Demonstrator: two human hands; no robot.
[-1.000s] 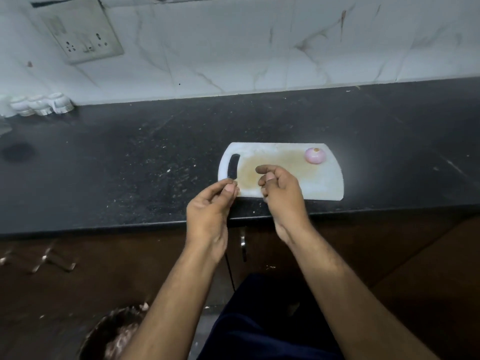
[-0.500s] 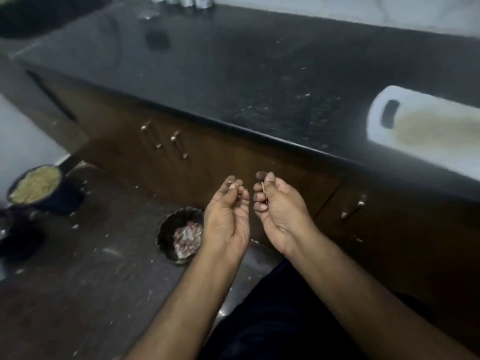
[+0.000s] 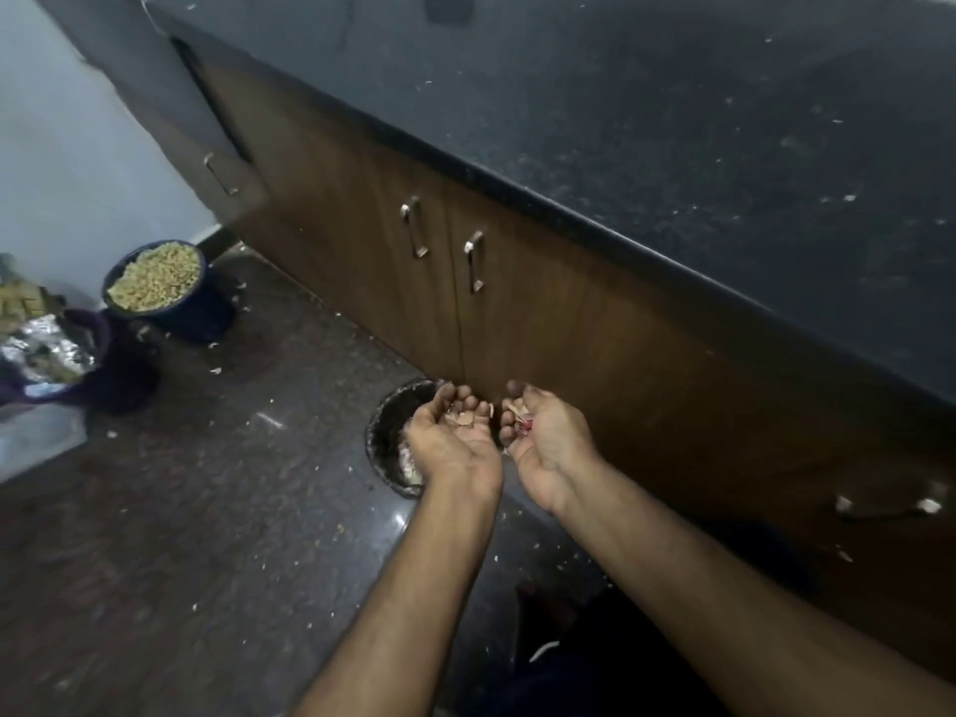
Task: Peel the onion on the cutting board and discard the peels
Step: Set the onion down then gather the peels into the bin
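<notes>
My left hand [image 3: 455,437] and my right hand [image 3: 543,437] are side by side, palms up and cupped, low above a small dark bin [image 3: 385,432] on the floor. Pale and pinkish onion peels [image 3: 465,414] lie on the curled fingers of the left hand. More peel pieces sit in the right hand's fingers. The bin holds earlier peels and stands against the brown cabinet. My left hand covers part of its rim. The onion and the cutting board are out of view.
A dark speckled countertop [image 3: 672,121] runs across the upper right above brown cabinet doors with metal handles [image 3: 473,261]. A blue bucket of yellowish grains [image 3: 155,276] and a foil-lined bag [image 3: 46,354] stand at the left. The floor is strewn with scraps.
The view swung from the countertop down to the floor. Both hands went from the board's front edge down to the bin, carrying the peels.
</notes>
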